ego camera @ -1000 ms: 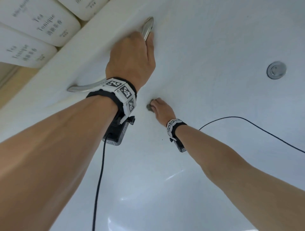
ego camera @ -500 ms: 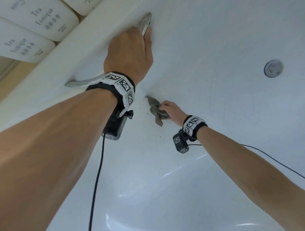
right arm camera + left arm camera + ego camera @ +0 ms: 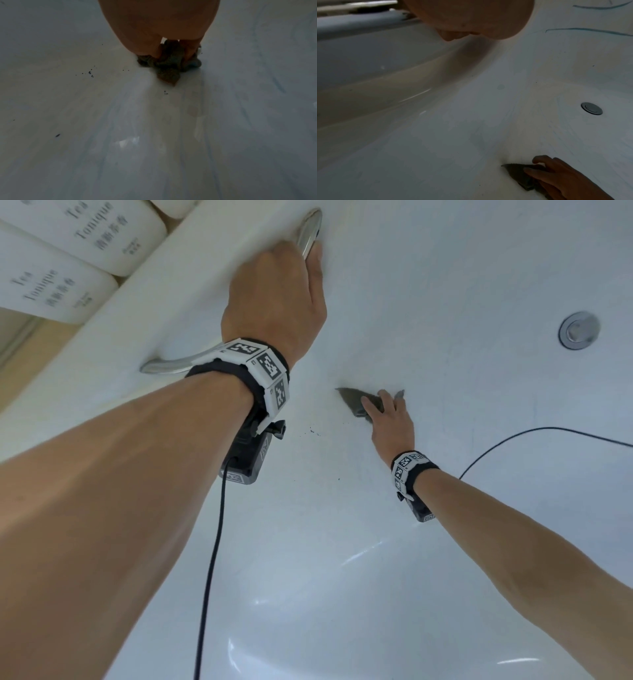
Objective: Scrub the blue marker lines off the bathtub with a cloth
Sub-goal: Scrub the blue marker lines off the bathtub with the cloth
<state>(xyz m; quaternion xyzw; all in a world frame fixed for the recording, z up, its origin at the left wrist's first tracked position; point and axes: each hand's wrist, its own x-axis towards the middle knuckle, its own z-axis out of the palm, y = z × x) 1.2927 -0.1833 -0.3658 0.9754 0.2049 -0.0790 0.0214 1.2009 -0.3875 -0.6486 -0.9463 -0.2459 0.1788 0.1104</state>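
Note:
My right hand (image 3: 390, 419) holds a small grey cloth (image 3: 356, 402) flat against the white bathtub (image 3: 445, 285) surface, below the rim. In the right wrist view the cloth (image 3: 169, 63) is bunched up between my fingers. In the left wrist view it (image 3: 517, 171) sits between thumb and forefinger of the right hand (image 3: 556, 175). Two blue marker lines (image 3: 590, 30) curve across the far tub wall, with faint blue smears nearer. My left hand (image 3: 274, 289) grips the chrome grab handle (image 3: 310, 227) on the rim.
The round chrome drain (image 3: 579, 330) lies to the right of the cloth. Dark specks (image 3: 310, 431) dot the tub left of the cloth. White bottles (image 3: 68, 241) stand beyond the rim at upper left. Black wrist cables (image 3: 209, 559) trail across the tub.
My right hand has slid the cloth rightward, away from under my left wrist, and now lies flatter on it. The left hand stays on the handle.

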